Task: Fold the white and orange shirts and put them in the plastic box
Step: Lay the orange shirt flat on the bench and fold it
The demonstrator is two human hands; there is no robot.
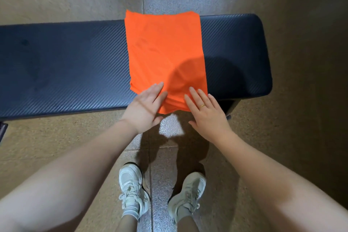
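Head view: both hands, left (146, 108) and right (206, 113), lie flat, grip released, on the unmarked orange shirt (163, 51).

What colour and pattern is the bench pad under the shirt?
Dark navy with a fine diagonal weave texture, on the bench pad, head view.

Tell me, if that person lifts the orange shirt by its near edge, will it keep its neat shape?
Probably not. The orange shirt looks thin and floppy: it wrinkles near the left hand and right hand and droops over the bench edges. It seems light. The folded layers would likely sag or slide apart unless supported from below.
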